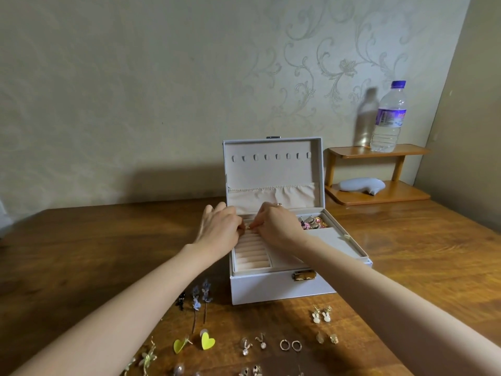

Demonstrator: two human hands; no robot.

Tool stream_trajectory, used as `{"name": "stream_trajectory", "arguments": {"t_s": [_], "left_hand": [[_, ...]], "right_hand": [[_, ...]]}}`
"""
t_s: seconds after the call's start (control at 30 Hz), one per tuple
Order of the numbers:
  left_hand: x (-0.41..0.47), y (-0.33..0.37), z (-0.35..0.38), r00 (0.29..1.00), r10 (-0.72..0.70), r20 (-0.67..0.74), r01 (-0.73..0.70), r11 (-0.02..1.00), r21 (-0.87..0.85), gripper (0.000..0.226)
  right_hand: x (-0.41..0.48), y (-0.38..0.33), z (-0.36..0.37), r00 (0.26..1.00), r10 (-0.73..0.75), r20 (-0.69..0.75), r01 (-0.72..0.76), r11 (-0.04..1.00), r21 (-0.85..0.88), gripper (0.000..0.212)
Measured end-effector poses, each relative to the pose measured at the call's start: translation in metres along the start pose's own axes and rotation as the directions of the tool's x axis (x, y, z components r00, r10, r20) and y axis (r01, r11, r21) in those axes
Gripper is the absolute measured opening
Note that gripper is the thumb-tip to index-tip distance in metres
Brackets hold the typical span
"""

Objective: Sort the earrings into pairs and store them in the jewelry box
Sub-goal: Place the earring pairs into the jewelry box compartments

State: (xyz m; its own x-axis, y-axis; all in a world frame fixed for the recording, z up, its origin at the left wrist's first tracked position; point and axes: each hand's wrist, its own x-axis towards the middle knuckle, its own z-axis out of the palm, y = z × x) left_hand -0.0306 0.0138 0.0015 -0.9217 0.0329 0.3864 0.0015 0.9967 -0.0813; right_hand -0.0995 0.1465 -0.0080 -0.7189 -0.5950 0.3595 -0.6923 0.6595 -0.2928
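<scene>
The wooden table (81,253) carries everything, and the white jewelry box (282,283) stands open on it, its lid (272,172) upright toward the wall. Right of the box and further back sits a small wooden shelf (379,196) with a water bottle (387,118) on its top tier.

Both arms reach over the front of the box to its padded ring rolls (250,255), which fill the left part of the tray. The left hand (219,229) and the right hand (276,226) meet above the far end of those rolls, fingertips pressed together around a small gold earring (248,227); which hand actually bears it I cannot tell. A back compartment to the right of the rolls already holds a cluster of pink and gold pieces (311,222).

In front of the box the remaining earrings lie in pairs: blue flower drops (200,297), yellow hearts (195,343), white rabbit studs (321,316), and gold hoops (290,345).

The step in hand looks like seating the gold earring into a slot between the rolls. Next, likely, its mate must follow beside it, which calls for a fine pinch and a straight push so the post slides between the cushions.
</scene>
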Motion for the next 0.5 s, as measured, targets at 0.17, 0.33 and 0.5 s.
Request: {"name": "stream_trajectory", "arguments": {"t_s": [0.17, 0.33, 0.5], "left_hand": [[-0.026, 0.008, -0.006, 0.986, 0.005, -0.169, -0.026, 0.992, -0.123, 0.042], [-0.082, 0.055, -0.026, 0.928, 0.172, -0.33, -0.276, 0.913, -0.3, 0.036], [-0.103, 0.095, -0.025, 0.983, 0.185, 0.007, -0.16, 0.868, -0.471, 0.03]], "right_hand": [[-0.023, 0.0, -0.019, 0.998, -0.038, -0.049, 0.039, 0.999, 0.006, 0.039], [-0.1, 0.008, -0.045, 0.947, -0.126, -0.296, 0.159, 0.983, 0.091, 0.041], [-0.164, 0.023, -0.058, 0.995, 0.049, -0.083, -0.04, 0.993, 0.113, 0.016]]}}
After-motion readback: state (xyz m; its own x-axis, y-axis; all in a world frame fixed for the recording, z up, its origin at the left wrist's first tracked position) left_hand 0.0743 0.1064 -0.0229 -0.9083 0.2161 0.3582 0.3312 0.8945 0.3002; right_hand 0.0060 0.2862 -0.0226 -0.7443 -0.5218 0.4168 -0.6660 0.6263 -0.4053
